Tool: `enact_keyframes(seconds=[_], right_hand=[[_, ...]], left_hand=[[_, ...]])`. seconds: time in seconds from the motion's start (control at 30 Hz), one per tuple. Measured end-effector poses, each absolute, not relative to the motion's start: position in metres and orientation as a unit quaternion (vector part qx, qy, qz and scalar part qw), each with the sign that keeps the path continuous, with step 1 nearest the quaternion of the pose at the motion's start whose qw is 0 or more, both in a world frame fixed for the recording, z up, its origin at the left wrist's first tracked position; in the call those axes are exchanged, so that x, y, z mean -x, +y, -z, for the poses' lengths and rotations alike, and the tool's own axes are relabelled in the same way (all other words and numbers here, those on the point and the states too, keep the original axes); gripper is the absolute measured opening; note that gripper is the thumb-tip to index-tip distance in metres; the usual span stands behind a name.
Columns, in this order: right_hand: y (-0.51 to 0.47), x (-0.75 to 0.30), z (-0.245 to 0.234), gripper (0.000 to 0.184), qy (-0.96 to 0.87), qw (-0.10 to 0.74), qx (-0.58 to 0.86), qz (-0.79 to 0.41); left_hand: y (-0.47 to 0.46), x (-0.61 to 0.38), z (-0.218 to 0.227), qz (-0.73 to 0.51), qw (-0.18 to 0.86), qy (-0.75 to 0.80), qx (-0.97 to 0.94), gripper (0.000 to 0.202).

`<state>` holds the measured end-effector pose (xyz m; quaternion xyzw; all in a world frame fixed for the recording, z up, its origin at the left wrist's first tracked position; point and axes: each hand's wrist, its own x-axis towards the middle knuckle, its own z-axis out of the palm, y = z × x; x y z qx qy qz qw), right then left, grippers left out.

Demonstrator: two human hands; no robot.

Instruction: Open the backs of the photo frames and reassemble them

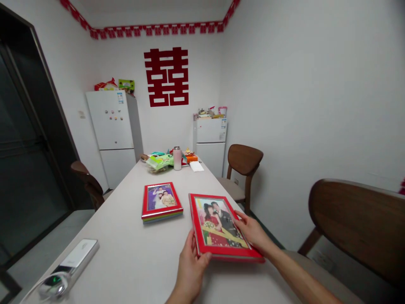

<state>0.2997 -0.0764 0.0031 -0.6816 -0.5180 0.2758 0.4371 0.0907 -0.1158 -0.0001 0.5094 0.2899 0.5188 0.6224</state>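
Observation:
A red picture frame [207,250] with a couple's photo in it sits at the right side of the white table, tilted slightly toward me. My left hand [191,264] grips its near left corner, thumb on the front edge and fingers along the left side. On its right edge lies my right hand [253,230], the fingers reaching over the border onto the photo; its thumb is hidden. A second red picture frame [146,202] rests flat to the left, on top of something with green and blue edges, and neither hand touches it.
The white table [133,257] runs away from me. A pink bottle [177,158], green packets [160,162] and a white paper [196,166] stand at its far end. At the near left lies a white and silver device [80,253] with a cable. Wooden chairs [245,159] line the right side.

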Motion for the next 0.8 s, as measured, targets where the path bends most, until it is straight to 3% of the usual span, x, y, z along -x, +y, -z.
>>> enact_keyframes(seconds=[0.1, 0.37, 0.57, 0.8], right_hand=[[-0.068, -0.321, 0.005, 0.039, -0.566, 0.355, 0.720, -0.187], [-0.065, -0.334, 0.018, 0.034, -0.588, 0.278, 0.753, -0.101], [-0.058, -0.308, 0.009, 0.034, -0.641, 0.245, 0.727, -0.025], [-0.030, -0.188, -0.009, 0.039, -0.772, 0.249, 0.585, -0.018]], left_hand=[[-0.112, -0.104, 0.015, -0.467, 0.578, 0.345, -0.573, 0.063], [-0.109, -0.107, 0.015, -0.318, 0.324, 0.482, -0.749, 0.057], [-0.101, -0.085, 0.024, -0.351, 0.374, 0.512, -0.689, 0.058], [-0.054, -0.028, 0.021, -0.476, 0.436, 0.550, -0.530, 0.047]])
